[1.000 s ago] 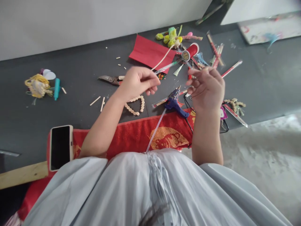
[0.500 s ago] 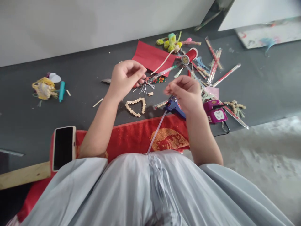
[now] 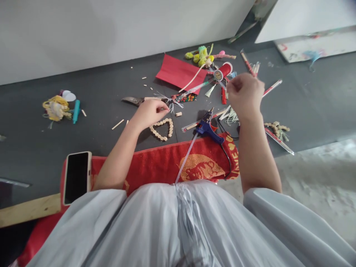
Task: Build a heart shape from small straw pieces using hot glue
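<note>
My left hand (image 3: 151,114) is above the table, thumb and fingers pinched together just over a heart-shaped outline (image 3: 157,135) made of small pale wooden pieces. My right hand (image 3: 247,92) is raised to the right, its fingers also closed in a pinch. Whatever either pinch holds is too small or too hidden to make out. Between the hands lies a blue glue gun (image 3: 207,128) with a long translucent glue stick (image 3: 187,155) in its back. A short wooden bit (image 3: 178,114) rests beyond the heart. Behind my left hand is a cutting tool with a metal blade (image 3: 132,100).
Red paper (image 3: 179,72) and a red thread spool (image 3: 226,69) lie at the back. Wrapped sticks (image 3: 272,88) and tassels are scattered on the right. A phone (image 3: 77,178) rests on a red towel (image 3: 155,159) in front. Yellow yarn (image 3: 54,107) sits at left.
My hands have drawn apart. The left has come down nearer the heart; the right has moved up and to the right, uncovering the glue gun.
</note>
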{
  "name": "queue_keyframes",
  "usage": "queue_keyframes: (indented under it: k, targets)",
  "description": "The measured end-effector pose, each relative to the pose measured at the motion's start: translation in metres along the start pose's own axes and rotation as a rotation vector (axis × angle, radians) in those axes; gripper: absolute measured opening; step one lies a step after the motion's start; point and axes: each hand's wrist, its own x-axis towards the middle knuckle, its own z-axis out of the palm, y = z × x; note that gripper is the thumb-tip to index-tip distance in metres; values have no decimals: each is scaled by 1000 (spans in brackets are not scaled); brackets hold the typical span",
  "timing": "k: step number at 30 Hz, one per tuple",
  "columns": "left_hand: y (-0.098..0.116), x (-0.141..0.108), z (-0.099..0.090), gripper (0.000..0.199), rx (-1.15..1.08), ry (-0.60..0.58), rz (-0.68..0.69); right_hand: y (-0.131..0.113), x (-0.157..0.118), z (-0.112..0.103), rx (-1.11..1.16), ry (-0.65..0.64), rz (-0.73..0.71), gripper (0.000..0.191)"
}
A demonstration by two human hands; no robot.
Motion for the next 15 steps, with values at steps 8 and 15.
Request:
queue_keyframes:
  k: [8, 15]
  targets:
    - [-29, 18, -17, 17, 352, 119, -183, 9, -6, 12, -457, -128, -57, 22]
    - [-58, 40, -31, 44, 691, -250, 6, -15, -9, 22, -636, -144, -65, 18]
